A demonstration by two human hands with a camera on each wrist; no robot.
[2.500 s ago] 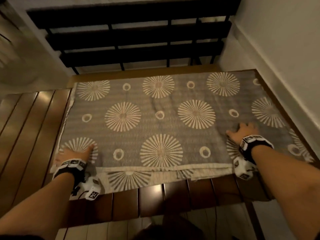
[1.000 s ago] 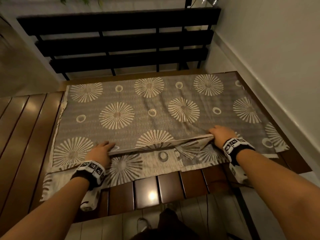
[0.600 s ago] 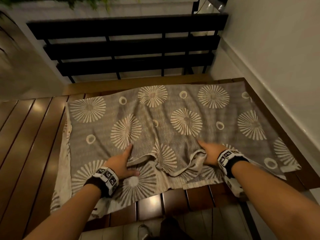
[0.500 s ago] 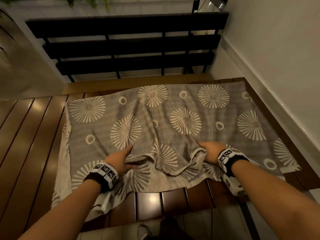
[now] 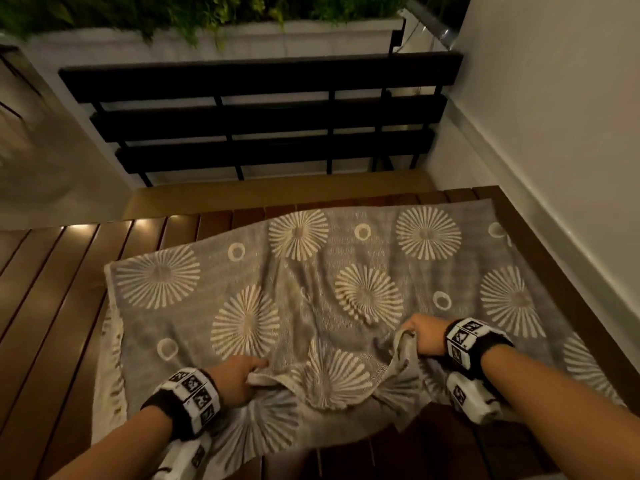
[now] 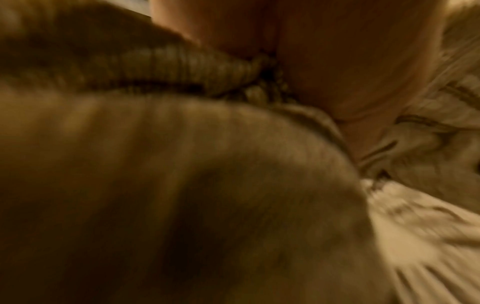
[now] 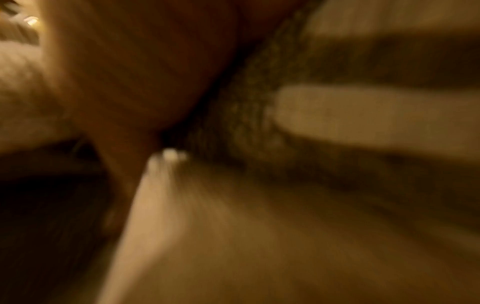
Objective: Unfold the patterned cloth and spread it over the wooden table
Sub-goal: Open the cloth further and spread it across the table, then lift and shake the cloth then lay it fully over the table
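The grey patterned cloth with cream sunburst circles lies rumpled on the dark wooden slat table. Its top layer is bunched between my hands, and a lower layer hangs over the near edge. My left hand grips the cream hem of the top layer at the near left. My right hand grips the same hem, lifted into a fold, at the near right. Both wrist views are blurred, showing cloth and cloth pressed close against the palms.
A black slatted bench stands beyond the table's far edge, with a white planter of green plants behind it. A white wall runs along the right side. Bare slats show on the left.
Both hands left the flat cloth, took hold of the top layer's near hem and pulled it toward me. The cloth's far edge has slid back, uncovering far slats, and the middle has wrinkled.
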